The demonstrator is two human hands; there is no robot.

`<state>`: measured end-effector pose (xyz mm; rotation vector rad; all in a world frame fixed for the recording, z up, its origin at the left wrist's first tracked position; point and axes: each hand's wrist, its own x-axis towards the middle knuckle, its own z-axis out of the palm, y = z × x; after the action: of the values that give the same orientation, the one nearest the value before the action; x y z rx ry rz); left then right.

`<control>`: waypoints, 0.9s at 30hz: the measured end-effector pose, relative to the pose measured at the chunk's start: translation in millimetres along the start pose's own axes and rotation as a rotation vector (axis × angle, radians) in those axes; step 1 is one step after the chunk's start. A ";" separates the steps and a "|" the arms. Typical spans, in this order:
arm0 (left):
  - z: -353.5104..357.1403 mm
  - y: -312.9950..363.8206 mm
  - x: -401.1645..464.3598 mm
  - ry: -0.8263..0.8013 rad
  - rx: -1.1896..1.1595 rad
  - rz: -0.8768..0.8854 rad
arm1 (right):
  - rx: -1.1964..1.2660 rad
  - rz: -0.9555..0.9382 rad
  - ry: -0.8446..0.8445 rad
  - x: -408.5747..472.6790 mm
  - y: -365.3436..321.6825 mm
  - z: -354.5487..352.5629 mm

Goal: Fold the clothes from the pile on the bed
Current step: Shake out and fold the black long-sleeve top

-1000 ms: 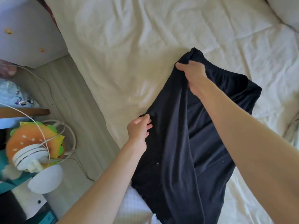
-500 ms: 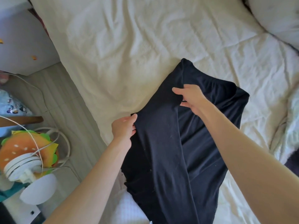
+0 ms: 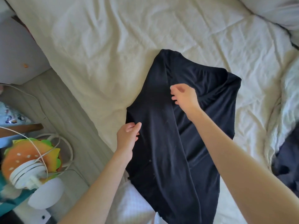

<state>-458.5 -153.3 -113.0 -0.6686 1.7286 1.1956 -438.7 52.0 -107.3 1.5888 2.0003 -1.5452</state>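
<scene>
A black garment (image 3: 163, 143) lies spread on the cream bed sheet (image 3: 100, 46), its left side folded over the middle in a long strip. My left hand (image 3: 128, 135) grips the garment's left edge near the side of the bed, thumb on top of the cloth. At the inner edge of the folded strip, below the garment's top end, my right hand (image 3: 183, 97) has its fingers curled and pinches the cloth. The garment's lower end runs out of view at the bottom.
More dark clothing (image 3: 288, 162) lies crumpled at the right edge, and a pillow (image 3: 275, 10) sits at the top right. Left of the bed are the floor, a white cabinet (image 3: 17, 50), a burger-shaped cushion (image 3: 24, 152) and a white cable (image 3: 38, 149).
My right hand has slid down the folded edge from the garment's top end towards me. The fold now lies flatter on the bed. My left hand keeps its hold on the left edge.
</scene>
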 end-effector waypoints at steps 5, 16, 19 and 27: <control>9.2 -45.3 -18.0 -0.110 0.294 -0.024 | -0.112 0.170 -0.077 -68.7 86.4 -11.9; 10.0 -98.3 -29.3 -0.032 0.235 0.081 | -0.218 0.162 -0.023 -120.0 149.1 -29.8; 19.0 -128.9 -48.4 0.046 0.306 0.113 | -0.358 0.197 -0.075 -148.6 183.7 -35.7; 23.4 -207.7 -78.4 -0.093 0.330 0.089 | -0.496 0.192 -0.109 -220.6 272.0 -37.2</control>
<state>-245.6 -216.4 -135.8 -0.3358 1.8359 0.9533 -113.8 -83.9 -111.6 1.4076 1.9084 -0.9460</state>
